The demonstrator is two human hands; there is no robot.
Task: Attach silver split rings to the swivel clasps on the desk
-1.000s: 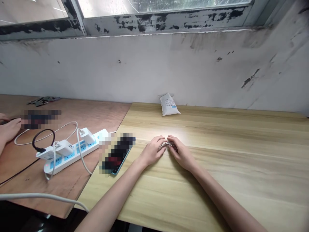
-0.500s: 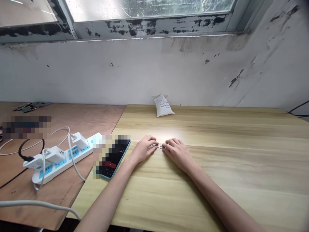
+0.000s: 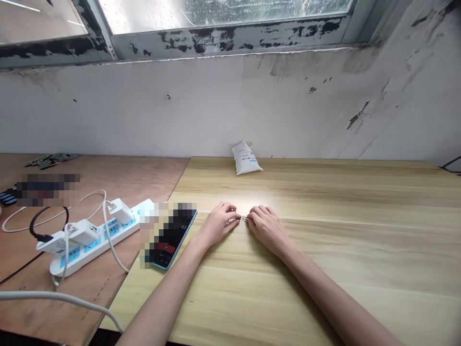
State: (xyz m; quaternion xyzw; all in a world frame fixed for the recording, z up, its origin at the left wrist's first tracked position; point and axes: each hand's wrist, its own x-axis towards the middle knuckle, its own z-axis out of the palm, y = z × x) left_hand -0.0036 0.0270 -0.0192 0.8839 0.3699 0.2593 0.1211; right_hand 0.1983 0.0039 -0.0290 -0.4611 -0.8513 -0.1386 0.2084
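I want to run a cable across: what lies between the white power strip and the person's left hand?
A smartphone lies between the power strip and the left hand, on the light wooden tabletop; the head view shows it.

Shiny metal loops (image 3: 244, 218), wood-grain tabletop (image 3: 345, 202)

The scuffed wall (image 3: 209, 110), adjoining tables (image 3: 324, 269) and power strip (image 3: 101, 237) suggest a workroom.
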